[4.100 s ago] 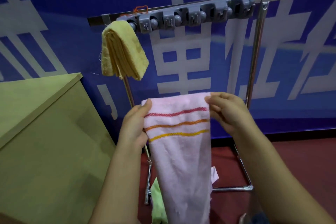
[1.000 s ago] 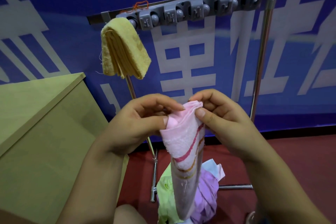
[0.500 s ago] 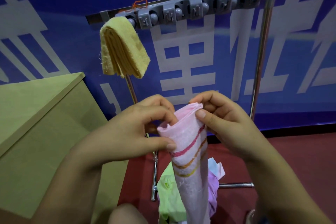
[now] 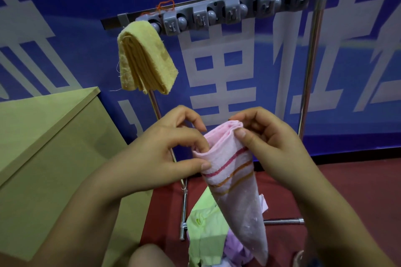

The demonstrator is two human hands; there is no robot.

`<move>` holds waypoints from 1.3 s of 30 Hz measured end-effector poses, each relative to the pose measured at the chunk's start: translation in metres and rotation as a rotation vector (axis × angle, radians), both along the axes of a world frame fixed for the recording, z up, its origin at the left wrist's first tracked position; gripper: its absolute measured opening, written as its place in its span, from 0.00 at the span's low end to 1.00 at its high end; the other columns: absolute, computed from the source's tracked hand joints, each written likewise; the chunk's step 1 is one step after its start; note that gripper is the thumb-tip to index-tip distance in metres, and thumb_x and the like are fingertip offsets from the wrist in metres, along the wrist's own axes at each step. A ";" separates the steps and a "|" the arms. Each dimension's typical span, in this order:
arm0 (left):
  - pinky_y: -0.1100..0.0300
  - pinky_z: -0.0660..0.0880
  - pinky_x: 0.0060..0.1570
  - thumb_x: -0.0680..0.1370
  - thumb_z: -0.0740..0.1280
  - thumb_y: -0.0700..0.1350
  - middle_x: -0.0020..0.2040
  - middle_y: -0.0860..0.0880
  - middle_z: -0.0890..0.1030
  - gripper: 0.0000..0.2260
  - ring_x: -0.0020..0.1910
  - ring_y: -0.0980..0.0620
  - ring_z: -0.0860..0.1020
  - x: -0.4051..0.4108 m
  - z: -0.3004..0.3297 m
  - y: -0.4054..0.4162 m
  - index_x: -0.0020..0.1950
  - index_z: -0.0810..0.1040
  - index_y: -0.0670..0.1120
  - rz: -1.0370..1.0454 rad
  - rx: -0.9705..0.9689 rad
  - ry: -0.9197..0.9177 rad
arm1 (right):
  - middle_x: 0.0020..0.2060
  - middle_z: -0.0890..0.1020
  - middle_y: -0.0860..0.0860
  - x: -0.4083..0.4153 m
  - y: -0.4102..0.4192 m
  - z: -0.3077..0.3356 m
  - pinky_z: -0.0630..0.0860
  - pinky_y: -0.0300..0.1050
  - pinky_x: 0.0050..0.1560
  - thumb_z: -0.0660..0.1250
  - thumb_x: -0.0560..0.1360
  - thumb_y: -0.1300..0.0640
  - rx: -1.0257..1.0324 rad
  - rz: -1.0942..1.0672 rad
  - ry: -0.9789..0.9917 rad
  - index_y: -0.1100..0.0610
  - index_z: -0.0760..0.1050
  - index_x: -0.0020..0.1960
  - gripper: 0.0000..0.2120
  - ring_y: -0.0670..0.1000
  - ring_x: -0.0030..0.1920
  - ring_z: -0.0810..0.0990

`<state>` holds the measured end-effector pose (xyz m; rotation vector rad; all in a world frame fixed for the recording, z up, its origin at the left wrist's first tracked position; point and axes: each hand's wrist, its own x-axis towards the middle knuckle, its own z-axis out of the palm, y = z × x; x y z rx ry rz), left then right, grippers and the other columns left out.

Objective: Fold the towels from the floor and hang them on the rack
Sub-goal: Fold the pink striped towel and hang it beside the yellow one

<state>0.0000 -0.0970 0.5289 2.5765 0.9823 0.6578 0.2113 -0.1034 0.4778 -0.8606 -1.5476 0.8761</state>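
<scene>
Pink towel hanging lengthwise, folded end up, pinched by left hand and right hand

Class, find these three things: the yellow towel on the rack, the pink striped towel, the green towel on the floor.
yellow towel (image 4: pixel 147 60), head view, folded front face.
pink striped towel (image 4: pixel 230 171), head view, striped band.
green towel (image 4: pixel 204 227), head view, upper middle.

We see the rack's right clips bare — the yellow towel fills its left end, the cabinet crowds our left.
</scene>
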 end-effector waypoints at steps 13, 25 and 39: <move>0.48 0.77 0.38 0.69 0.71 0.52 0.42 0.48 0.78 0.08 0.41 0.47 0.78 0.008 -0.005 -0.005 0.39 0.74 0.50 0.124 0.029 -0.377 | 0.42 0.83 0.46 0.001 -0.007 0.010 0.77 0.35 0.44 0.65 0.71 0.58 -0.045 0.160 0.211 0.55 0.77 0.48 0.06 0.44 0.46 0.82; 0.66 0.77 0.39 0.62 0.75 0.38 0.34 0.54 0.82 0.17 0.36 0.59 0.80 0.020 -0.009 -0.002 0.47 0.76 0.50 0.266 -0.243 -0.917 | 0.43 0.84 0.45 -0.007 -0.003 0.017 0.77 0.34 0.45 0.65 0.75 0.64 0.052 -0.013 0.129 0.51 0.77 0.47 0.09 0.43 0.46 0.82; 0.69 0.71 0.57 0.69 0.72 0.55 0.57 0.58 0.77 0.27 0.57 0.64 0.74 0.023 0.021 0.009 0.67 0.69 0.56 0.177 0.097 -0.094 | 0.44 0.84 0.49 -0.007 0.008 0.028 0.80 0.40 0.49 0.66 0.75 0.64 0.043 0.032 0.034 0.54 0.77 0.50 0.07 0.45 0.47 0.83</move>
